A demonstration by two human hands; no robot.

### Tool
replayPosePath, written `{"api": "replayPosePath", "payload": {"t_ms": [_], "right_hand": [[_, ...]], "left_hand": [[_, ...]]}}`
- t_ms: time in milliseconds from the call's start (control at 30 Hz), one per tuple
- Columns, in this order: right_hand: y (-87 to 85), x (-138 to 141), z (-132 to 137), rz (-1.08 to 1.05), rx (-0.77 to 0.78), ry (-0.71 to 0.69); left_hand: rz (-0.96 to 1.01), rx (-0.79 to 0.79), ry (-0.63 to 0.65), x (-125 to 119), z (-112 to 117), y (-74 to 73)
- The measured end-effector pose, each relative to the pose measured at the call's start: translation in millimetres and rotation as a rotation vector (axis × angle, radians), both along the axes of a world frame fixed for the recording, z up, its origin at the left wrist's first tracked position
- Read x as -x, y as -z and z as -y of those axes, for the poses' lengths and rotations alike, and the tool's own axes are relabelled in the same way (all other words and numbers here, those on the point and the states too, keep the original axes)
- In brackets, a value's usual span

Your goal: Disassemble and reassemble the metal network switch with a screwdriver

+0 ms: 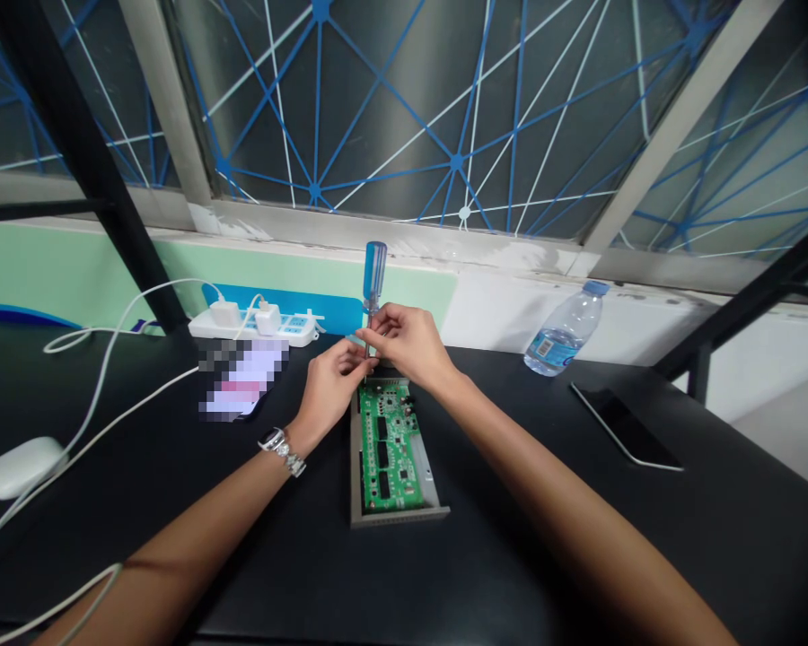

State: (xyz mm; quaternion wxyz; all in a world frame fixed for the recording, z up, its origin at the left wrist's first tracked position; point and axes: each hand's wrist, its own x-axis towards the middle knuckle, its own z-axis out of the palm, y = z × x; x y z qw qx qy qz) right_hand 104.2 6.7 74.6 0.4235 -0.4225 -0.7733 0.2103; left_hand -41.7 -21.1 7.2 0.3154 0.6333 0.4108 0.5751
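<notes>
The right hand (410, 345) has the blue-handled screwdriver (375, 269) pinched tight by its shaft, the tool near upright over the far end of the green circuit board (391, 449), which sits in a metal housing (400, 518) on the black desk (296, 574)! Right there at the board's far end is the left hand (329, 386), fingers narrowed together by the shaft's lower part, though whether they grip anything can't be told. Right of the board, a dark-screened phone (625, 426) and a water bottle (566, 330); beyond it to the left, a white power strip (296, 336).
</notes>
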Motion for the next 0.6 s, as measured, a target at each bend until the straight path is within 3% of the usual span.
{"api": "replayPosePath", "payload": {"t_ms": [100,333,600], "right_hand": [[-2.3,-0.9,0.6,-0.01,0.04,-0.042],[-14.8,-8.0,2.0,-0.11,0.336,-0.35],[-16.9,-8.5,2.8,-0.139,0.337,-0.331]], "left_hand": [[0.019,0.03,0.065,2.5,-1.9,-0.3],[0.014,0.067,0.192,6.1,-7.8,2.7],[-0.099,0.009,0.238,6.7,-4.9,-2.3]]}}
